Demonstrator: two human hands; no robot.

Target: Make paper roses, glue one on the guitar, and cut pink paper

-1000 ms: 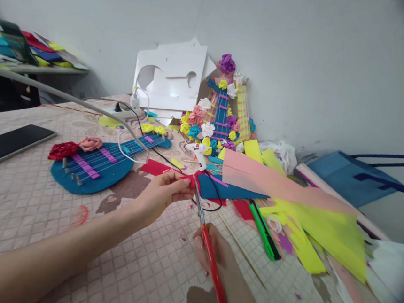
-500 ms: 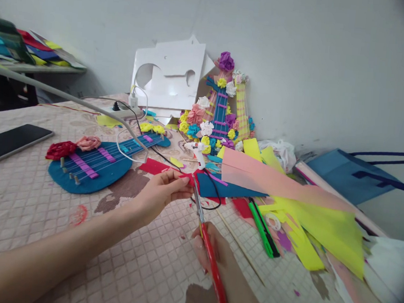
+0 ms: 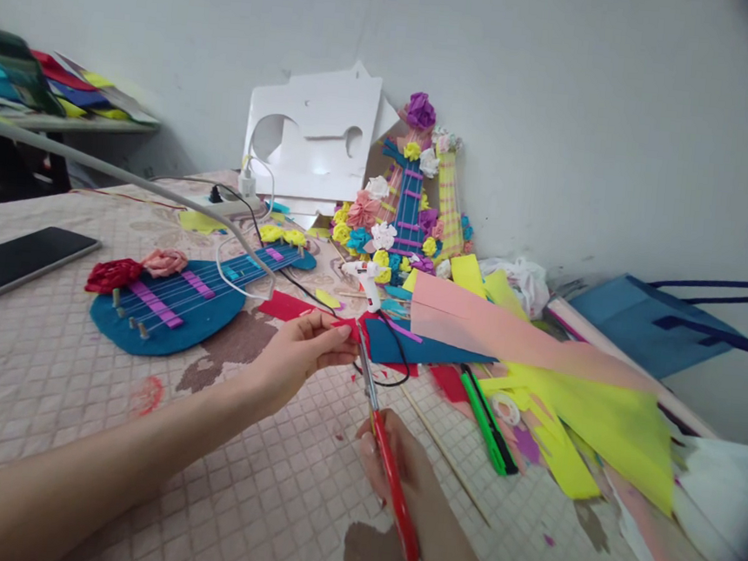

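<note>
Between the thumb and fingers of my left hand (image 3: 306,344) is pinched a small red piece of felt or paper (image 3: 345,323). My right hand (image 3: 400,466) grips a pair of scissors with red handles (image 3: 393,492), their metal blades pointing away from me and meeting the red piece. Just beyond my fingers lies a red strip (image 3: 288,306). A white hot glue gun (image 3: 369,282) stands behind the blades, its black cord looping past them. To the left rests a blue guitar shape (image 3: 153,331) with purple strips, strings and red and pink flowers.
A green box cutter (image 3: 489,426), a thin wooden stick (image 3: 444,452) and yellow sheets (image 3: 603,423) lie to the right. A black phone (image 3: 22,263) is at the left. Flowered guitars (image 3: 411,196) lean on the wall beside white cut-out board (image 3: 312,135). A white cable (image 3: 127,176) crosses the left side.
Almost nothing differs. Both hands, the scissors and the red piece hold nearly the same place, with only a very slight shift.
</note>
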